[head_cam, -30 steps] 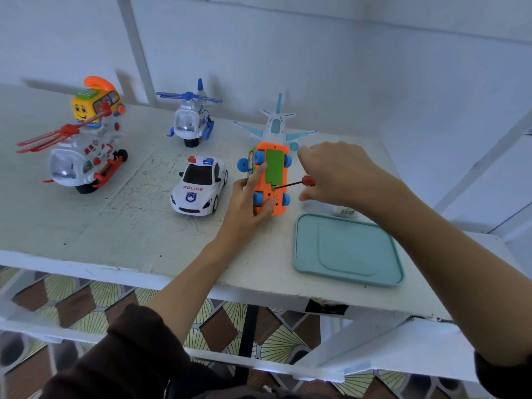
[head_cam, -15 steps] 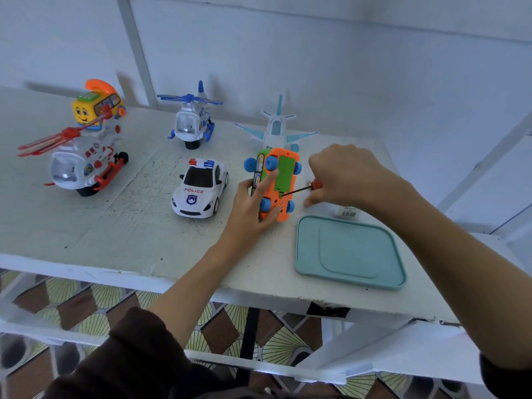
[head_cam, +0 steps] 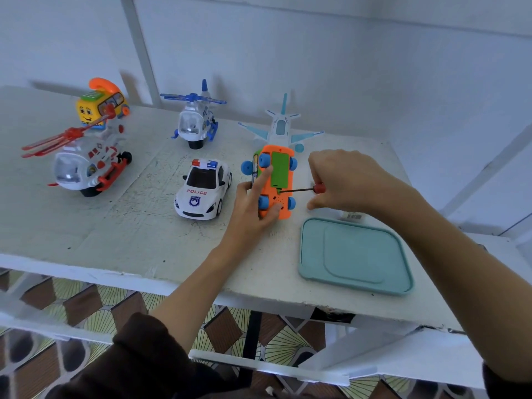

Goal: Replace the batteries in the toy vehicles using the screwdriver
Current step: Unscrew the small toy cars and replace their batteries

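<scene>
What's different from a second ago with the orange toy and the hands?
The left hand has tipped the orange toy a little more upright, its green cover facing the camera. The right hand has followed with the screwdriver, its tip still at the foot of the cover. Neither grip was released. The police car, teal lid and other toys have not moved.

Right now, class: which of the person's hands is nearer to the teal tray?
Right. The right hand, holding the screwdriver, hangs just beyond the teal tray, near its far edge. The left hand grips the orange toy car, further off to the tray's left.
</scene>
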{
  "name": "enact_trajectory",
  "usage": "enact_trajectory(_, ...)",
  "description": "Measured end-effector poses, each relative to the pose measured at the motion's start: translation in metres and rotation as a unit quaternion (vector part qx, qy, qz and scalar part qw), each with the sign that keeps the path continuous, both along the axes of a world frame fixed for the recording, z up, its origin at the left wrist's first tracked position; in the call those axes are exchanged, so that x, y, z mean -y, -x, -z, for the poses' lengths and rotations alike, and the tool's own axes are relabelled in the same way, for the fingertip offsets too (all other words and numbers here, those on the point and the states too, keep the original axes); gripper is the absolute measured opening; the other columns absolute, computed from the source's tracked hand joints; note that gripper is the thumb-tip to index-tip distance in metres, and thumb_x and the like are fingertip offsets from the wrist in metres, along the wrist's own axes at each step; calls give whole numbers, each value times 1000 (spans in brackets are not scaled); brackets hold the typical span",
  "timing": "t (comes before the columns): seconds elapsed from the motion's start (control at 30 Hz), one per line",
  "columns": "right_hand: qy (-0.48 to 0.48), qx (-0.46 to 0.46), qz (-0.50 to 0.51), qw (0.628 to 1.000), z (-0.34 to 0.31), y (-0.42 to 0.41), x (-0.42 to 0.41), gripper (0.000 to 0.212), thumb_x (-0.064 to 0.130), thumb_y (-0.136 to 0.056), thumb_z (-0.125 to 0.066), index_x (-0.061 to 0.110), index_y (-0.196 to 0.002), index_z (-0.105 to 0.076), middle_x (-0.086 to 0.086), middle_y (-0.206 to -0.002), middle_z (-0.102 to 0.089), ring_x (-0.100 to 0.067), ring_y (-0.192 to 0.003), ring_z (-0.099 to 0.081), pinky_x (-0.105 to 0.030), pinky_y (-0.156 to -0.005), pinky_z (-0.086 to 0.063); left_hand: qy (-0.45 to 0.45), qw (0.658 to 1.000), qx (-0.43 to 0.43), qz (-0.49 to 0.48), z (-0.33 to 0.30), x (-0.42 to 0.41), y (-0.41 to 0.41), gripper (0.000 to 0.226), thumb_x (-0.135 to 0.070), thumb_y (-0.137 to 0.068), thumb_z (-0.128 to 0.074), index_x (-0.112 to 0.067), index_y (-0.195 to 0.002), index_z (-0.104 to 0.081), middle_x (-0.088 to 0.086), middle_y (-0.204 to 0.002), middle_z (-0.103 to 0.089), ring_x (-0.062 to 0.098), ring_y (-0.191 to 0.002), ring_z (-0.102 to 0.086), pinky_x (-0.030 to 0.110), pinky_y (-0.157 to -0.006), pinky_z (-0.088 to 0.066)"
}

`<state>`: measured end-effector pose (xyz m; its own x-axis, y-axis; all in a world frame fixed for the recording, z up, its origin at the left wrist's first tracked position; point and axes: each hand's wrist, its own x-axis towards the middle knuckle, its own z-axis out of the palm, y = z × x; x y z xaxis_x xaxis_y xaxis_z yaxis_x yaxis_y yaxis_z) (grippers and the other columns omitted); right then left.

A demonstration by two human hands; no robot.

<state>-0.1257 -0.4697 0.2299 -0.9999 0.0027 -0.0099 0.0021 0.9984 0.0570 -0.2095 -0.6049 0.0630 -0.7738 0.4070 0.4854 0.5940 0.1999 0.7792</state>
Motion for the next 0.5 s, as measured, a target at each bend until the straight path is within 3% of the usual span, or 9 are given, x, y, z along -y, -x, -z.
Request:
enact_trajectory(0.1,-14,-22,14,1000,-7,2,1,28,30,-84,-63,16,-79,-40,-5,-86,-53,-24,-79,-48,-28,-63,-33,13,1000,0,-3,1,0,0,63,-27,-87,-56,-41,-138,-23,3,-111,-35,21,-105,-46,6,-85,-36)
enact_trajectory(0.27,-95,-11,37,995,-3,6,1,35,39,-98,-37,13,-74,-37,-2,-67,-32,-23,-70,-40,-26,-51,-26,13,1000,1,-3,0,0,-1,62,-24,-86,-56,-39,-137,-23,2,-112,-34,19,-105,-44,-3,-84,-33)
enact_trajectory(0.33,-43,17,44,998,-1,6,-3,38,44,-94,-42,11,-74,-40,-3,-72,-37,-23,-73,-42,-29,-61,-31,8,1000,8,-3,0,0,-1,62,-25,-86,-56,-41,-137,-23,2,-112,-34,19,-105,-45,-1,-84,-35)
enact_trajectory(0.4,17,30,30,999,-1,5,-6,39,46,-83,-60,13,-82,-40,-1,-82,-41,-21,-78,-43,-29,-66,-32,-1,1000,20,-6,0,1,-1,62,-26,-86,-55,-44,-136,-23,3,-112,-35,19,-105,-46,2,-85,-37)
enact_trajectory(0.5,-4,32,19,999,-3,6,-8,35,39,-80,-68,15,-87,-43,0,-87,-45,-21,-80,-42,-30,-66,-32,0,1000,19,-7,-1,0,0,62,-26,-86,-55,-46,-135,-22,3,-113,-34,18,-106,-46,0,-84,-36)
